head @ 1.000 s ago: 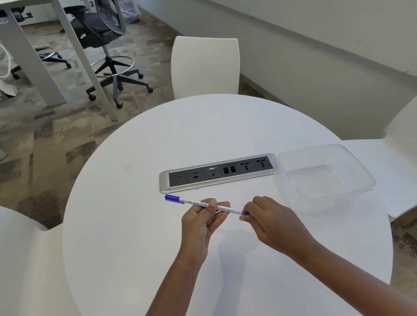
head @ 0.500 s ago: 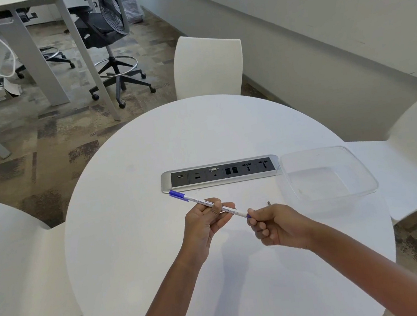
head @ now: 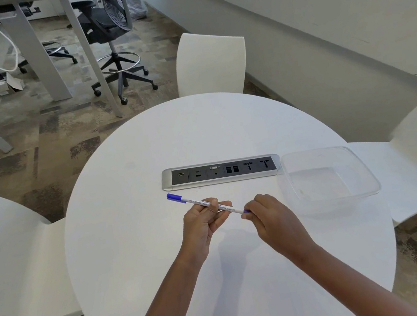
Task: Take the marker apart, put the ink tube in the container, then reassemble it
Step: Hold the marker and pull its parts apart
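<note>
A thin white marker point(head: 194, 201) with a blue cap at its far-left end is held level above the round white table point(head: 134, 244). My left hand point(head: 204, 223) grips the barrel at its middle. My right hand point(head: 268, 216) pinches the blue piece at the marker's right end with its fingertips. A clear, empty plastic container point(head: 326, 178) sits on the table to the right of both hands. The ink tube is not visible.
A silver and black power socket strip point(head: 221, 173) is set into the table just beyond the hands. White chairs stand at the far side point(head: 211, 64), the left point(head: 11, 258) and the right point(head: 415, 160). A black office chair point(head: 110, 39) and desk legs stand further back.
My right hand, which had rolled back from the marker's right end with a small dark piece showing above its fingers, is back at the blue end, pinching it. The marker stays in my left hand.
</note>
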